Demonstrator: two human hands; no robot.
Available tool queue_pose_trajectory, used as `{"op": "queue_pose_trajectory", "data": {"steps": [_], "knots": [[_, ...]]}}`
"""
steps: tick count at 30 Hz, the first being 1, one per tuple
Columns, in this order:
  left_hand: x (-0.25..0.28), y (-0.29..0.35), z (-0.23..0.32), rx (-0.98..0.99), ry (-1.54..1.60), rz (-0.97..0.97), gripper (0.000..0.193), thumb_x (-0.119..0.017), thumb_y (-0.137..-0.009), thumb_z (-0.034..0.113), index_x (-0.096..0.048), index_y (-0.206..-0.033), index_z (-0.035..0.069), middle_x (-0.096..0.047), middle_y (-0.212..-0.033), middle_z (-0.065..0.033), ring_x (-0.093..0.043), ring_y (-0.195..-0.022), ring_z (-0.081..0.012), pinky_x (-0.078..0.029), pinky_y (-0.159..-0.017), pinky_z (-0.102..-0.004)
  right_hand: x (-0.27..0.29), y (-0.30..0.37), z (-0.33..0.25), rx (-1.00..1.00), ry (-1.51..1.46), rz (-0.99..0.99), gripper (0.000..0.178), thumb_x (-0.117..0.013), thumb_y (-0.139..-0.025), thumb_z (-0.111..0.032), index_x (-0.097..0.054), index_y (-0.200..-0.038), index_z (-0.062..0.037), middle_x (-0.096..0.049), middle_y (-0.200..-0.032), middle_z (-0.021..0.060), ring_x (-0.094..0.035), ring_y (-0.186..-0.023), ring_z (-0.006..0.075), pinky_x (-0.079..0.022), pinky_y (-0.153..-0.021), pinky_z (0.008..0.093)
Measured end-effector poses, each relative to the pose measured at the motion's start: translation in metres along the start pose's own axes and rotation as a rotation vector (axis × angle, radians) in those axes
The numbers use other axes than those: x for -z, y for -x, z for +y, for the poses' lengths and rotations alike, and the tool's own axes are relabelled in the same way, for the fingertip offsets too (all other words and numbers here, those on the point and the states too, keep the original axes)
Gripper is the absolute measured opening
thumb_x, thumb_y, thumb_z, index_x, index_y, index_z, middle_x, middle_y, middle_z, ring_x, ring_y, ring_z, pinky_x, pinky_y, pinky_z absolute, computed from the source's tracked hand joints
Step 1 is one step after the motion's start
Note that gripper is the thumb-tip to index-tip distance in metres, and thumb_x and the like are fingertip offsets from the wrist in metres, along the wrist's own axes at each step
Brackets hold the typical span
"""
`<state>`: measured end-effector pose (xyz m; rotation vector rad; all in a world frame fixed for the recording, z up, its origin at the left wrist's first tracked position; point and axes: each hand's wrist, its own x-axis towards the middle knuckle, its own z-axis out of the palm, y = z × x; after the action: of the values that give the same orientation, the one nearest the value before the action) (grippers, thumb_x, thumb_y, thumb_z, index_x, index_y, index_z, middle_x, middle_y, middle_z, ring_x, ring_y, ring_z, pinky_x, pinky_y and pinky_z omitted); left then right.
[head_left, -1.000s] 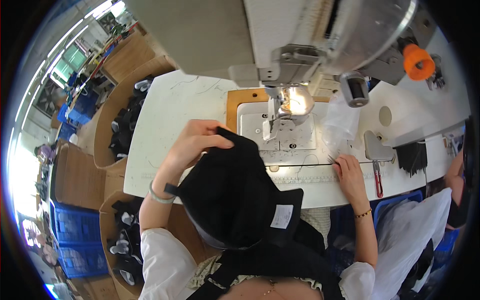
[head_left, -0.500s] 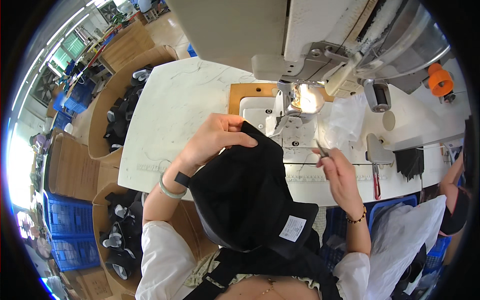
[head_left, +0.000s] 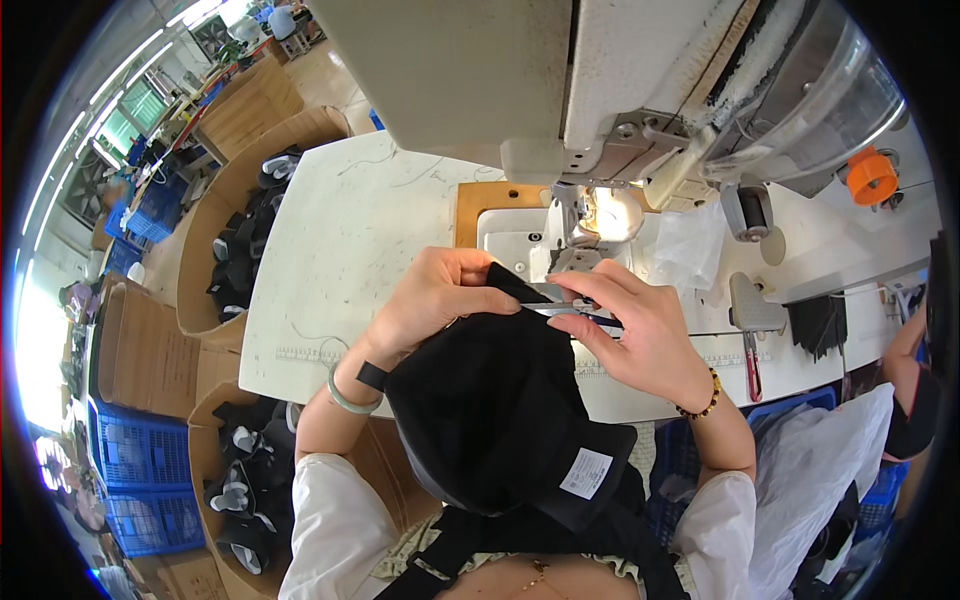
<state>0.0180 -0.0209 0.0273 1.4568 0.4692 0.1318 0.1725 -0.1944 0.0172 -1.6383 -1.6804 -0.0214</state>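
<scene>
A black cap with a small white label on its brim hangs in front of my chest, over the near edge of the white sewing table. My left hand pinches the cap's upper edge between thumb and fingers. My right hand holds small metal thread snips with their tips at that same edge, right beside my left thumb. Both hands meet just in front of the sewing machine and its lit needle area.
Red-handled scissors lie on the table to the right, near a clear plastic bag. Cardboard boxes with black caps stand at the left, blue crates lower left. An orange thread cone sits far right.
My right hand has lifted off the table with the snips and come left to the cap's edge. My left hand kept its hold on the cap and drew it closer.
</scene>
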Motion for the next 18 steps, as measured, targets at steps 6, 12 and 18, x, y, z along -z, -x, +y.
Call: {"op": "queue_pose_trajectory", "data": {"steps": [6, 12, 18], "knots": [[-0.002, 0.002, 0.001, 0.006, 0.004, 0.015, 0.023, -0.065, -0.077, -0.002, -0.064, -0.100, -0.006, -0.068, -0.085, -0.0069, -0.062, -0.072, -0.0074, -0.048, -0.065, -0.0185, -0.001, 0.000, 0.000, -0.121, 0.002, 0.051, 0.027, -0.073, -0.077, -0.016, -0.066, -0.102, -0.0088, -0.059, -0.075, 0.0054, -0.055, -0.056, 0.0208, -0.044, -0.053, 0.0267], [0.001, -0.001, -0.001, -0.002, -0.022, 0.024, 0.023, -0.066, -0.077, 0.001, -0.065, -0.099, -0.006, -0.068, -0.084, -0.0055, -0.060, -0.071, -0.0053, -0.047, -0.064, -0.0181, 0.009, 0.004, -0.004, -0.020, 0.035, 0.033, 0.028, -0.071, -0.078, -0.021, -0.065, -0.103, -0.0104, -0.057, -0.078, 0.0033, -0.056, -0.055, 0.0200, -0.042, -0.049, 0.0288], [-0.003, -0.001, -0.001, -0.005, 0.001, 0.016, 0.023, -0.066, -0.076, 0.001, -0.065, -0.099, -0.006, -0.068, -0.085, -0.0059, -0.060, -0.073, -0.0054, -0.047, -0.065, -0.0182, 0.008, 0.002, -0.005, 0.041, 0.190, -0.010, 0.027, -0.070, -0.078, -0.022, -0.064, -0.101, -0.0095, -0.055, -0.077, 0.0010, -0.056, -0.055, 0.0177, -0.041, -0.046, 0.0303]]}}
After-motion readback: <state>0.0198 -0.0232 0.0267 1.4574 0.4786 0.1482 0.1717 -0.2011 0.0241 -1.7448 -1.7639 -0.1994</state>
